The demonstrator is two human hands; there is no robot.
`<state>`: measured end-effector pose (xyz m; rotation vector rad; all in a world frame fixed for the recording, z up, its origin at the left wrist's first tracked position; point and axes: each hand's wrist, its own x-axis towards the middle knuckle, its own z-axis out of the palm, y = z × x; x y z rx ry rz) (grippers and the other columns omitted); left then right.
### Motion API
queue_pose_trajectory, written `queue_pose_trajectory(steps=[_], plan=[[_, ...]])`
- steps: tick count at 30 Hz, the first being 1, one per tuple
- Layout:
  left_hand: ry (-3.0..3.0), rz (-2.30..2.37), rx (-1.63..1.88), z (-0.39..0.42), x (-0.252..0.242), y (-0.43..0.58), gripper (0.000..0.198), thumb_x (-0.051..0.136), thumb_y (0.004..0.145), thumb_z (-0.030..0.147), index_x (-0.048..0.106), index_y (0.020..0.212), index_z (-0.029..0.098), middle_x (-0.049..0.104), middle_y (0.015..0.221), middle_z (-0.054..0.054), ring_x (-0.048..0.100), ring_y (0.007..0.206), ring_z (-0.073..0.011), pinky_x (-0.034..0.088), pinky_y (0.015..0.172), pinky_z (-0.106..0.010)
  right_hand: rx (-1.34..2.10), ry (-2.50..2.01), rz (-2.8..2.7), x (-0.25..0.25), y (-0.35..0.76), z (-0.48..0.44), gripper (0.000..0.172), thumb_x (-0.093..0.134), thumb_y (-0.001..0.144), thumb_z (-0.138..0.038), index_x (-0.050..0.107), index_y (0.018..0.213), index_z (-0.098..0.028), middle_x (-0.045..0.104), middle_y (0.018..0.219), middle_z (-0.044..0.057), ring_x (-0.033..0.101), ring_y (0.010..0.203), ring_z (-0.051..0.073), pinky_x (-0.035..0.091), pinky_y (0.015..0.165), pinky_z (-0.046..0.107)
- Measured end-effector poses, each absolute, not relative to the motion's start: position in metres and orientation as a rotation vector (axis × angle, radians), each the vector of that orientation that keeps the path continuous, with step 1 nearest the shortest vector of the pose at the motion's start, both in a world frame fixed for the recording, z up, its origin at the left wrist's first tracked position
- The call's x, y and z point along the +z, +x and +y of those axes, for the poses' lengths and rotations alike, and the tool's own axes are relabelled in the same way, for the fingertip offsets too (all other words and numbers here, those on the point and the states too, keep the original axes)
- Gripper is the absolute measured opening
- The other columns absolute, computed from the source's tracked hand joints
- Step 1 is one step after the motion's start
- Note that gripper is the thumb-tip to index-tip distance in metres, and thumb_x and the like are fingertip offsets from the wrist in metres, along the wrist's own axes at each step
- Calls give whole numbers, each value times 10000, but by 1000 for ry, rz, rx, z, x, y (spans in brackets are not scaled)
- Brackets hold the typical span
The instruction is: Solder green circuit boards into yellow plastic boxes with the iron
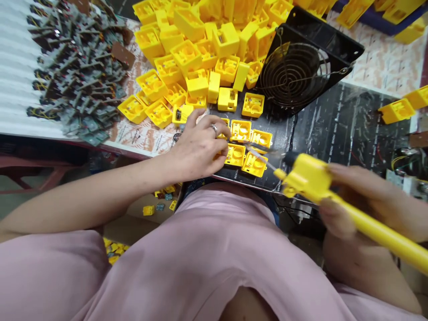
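My left hand, with a ring on one finger, is curled over the left end of a small group of open yellow plastic cases. Its fingers close round a yellow case, mostly hidden beneath them. Beside it lie more cases, such as one touching its neighbour, with small metal parts and a round recess inside. My right hand, blurred by motion, grips a yellow soldering gun. Its thin tip and feed tube point left at the cases; whether the tip touches one I cannot tell.
Behind the cases rises a large heap of yellow housings. A black fan with a wire guard stands right of it. Piled at left are many grey circuit boards with wires. Further yellow cases lie at the right edge.
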<state>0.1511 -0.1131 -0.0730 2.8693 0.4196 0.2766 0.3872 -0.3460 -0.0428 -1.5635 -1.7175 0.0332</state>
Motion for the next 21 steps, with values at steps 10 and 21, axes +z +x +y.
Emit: queue_pose_trajectory(steps=[10, 21], plan=[[2937, 368, 118, -109, -62, 164, 248, 579, 903, 244, 745, 724, 202, 767, 1124, -92, 630, 1240, -370, 399, 1186, -659, 219, -1347, -1918, -47, 372, -323, 234, 823, 879, -121, 662, 1010, -230, 766, 866, 5, 761, 749, 147, 655, 656, 231], [2902, 294, 183, -102, -71, 165, 241, 617, 897, 301, 716, 702, 200, 747, 1118, -88, 601, 1256, -378, 392, 1169, -613, 250, -1490, -1984, -27, 380, -325, 202, 660, 1044, -302, 687, 861, -220, 732, 789, 22, 746, 735, 133, 651, 709, 240]])
